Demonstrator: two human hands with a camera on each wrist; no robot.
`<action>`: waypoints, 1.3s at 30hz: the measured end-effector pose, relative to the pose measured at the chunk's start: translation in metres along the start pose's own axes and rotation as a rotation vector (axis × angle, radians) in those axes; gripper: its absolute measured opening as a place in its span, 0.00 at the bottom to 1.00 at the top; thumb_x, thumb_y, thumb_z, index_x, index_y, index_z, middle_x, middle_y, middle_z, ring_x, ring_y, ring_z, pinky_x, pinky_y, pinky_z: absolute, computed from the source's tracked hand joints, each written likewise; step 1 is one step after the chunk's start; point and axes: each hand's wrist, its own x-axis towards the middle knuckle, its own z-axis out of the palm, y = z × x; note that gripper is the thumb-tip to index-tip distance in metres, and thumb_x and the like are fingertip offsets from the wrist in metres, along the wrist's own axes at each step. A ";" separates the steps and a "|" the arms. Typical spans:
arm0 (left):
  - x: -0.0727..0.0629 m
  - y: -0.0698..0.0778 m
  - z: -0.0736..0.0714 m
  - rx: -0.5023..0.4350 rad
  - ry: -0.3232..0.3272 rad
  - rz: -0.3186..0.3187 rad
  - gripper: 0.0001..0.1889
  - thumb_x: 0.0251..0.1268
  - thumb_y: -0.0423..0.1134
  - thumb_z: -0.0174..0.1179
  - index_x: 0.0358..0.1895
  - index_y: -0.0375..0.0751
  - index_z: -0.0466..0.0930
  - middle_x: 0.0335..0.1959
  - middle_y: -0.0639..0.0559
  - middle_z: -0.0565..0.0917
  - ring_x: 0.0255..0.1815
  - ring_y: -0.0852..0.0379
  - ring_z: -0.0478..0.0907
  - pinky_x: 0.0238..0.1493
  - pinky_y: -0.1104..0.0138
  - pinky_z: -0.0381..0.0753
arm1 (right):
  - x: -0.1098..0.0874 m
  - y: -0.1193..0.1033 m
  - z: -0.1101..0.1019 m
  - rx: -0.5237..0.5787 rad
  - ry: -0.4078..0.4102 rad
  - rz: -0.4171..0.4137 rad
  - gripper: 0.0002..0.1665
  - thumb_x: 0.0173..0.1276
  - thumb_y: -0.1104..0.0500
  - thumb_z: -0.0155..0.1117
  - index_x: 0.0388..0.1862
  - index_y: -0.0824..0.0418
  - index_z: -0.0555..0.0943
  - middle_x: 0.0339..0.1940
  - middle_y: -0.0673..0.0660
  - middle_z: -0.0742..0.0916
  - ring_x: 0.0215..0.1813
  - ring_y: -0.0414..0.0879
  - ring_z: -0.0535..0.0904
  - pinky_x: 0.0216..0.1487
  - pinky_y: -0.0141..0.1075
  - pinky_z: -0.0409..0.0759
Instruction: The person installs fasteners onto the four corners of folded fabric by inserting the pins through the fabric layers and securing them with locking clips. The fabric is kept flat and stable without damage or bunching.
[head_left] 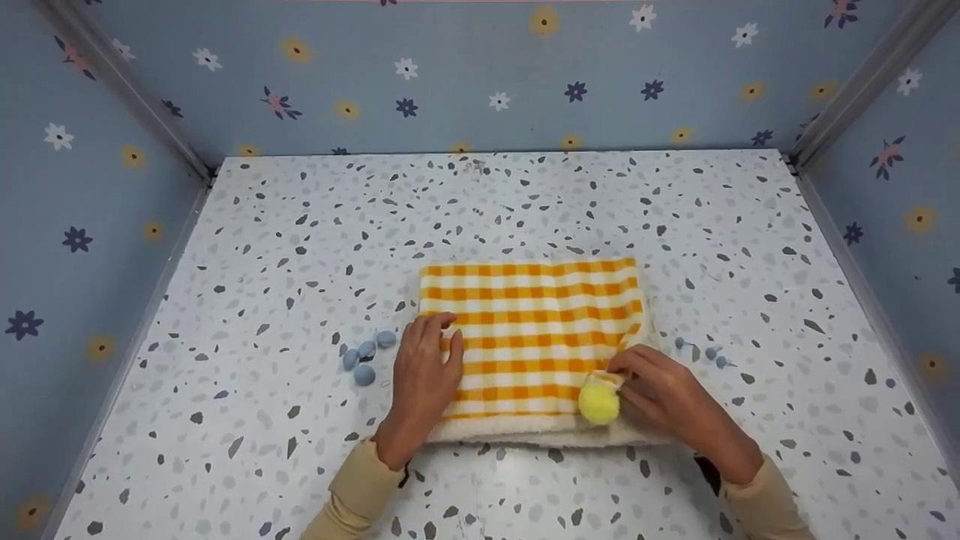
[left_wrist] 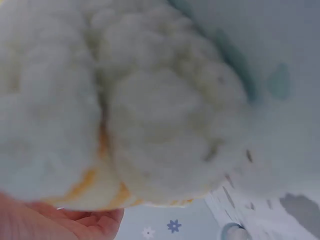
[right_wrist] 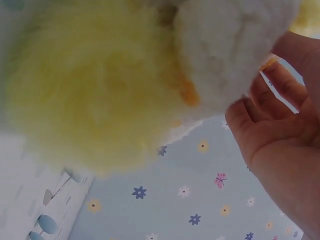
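Observation:
A folded orange-and-white checked blanket [head_left: 532, 330] with a white fleecy underside [left_wrist: 160, 110] lies in front of me. My left hand [head_left: 427, 367] rests on its left edge, fingers relaxed; part of that hand shows low in the left wrist view. Near the front right corner, my right hand [head_left: 667, 386] pinches a bit of the blanket's edge between fingertips and thumb. Just beside those fingers sits a fluffy yellow pompom [head_left: 599, 403], which looms large and blurred in the right wrist view. Fleece hides some of the right fingertips there.
Several blue round caps [head_left: 364, 374] lie left of the blanket. To its right are a few blue-headed pins [head_left: 712, 352] with thin shafts. The speckled white tabletop [head_left: 480, 202] is bounded by flower-patterned blue panels [head_left: 480, 67] at the back and sides.

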 end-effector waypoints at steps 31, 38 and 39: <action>-0.011 -0.048 -0.027 0.349 -0.145 -0.130 0.15 0.64 0.23 0.66 0.52 0.23 0.79 0.50 0.22 0.74 0.46 0.30 0.68 0.41 0.44 0.75 | -0.001 -0.002 0.000 0.019 -0.009 -0.006 0.21 0.59 0.75 0.75 0.47 0.58 0.82 0.47 0.49 0.84 0.44 0.40 0.80 0.45 0.25 0.77; -0.010 -0.053 -0.028 0.275 -0.126 -0.112 0.06 0.63 0.17 0.60 0.41 0.24 0.78 0.38 0.27 0.74 0.37 0.31 0.70 0.36 0.46 0.75 | -0.001 -0.002 -0.002 0.012 -0.013 -0.009 0.22 0.60 0.73 0.75 0.48 0.56 0.82 0.47 0.48 0.84 0.44 0.39 0.79 0.44 0.26 0.78; -0.009 -0.053 -0.029 0.267 -0.142 -0.130 0.05 0.64 0.18 0.60 0.42 0.24 0.78 0.37 0.28 0.74 0.38 0.31 0.70 0.36 0.45 0.75 | -0.001 -0.002 -0.002 0.012 -0.013 -0.009 0.22 0.60 0.73 0.75 0.49 0.56 0.82 0.47 0.48 0.84 0.44 0.39 0.79 0.45 0.26 0.78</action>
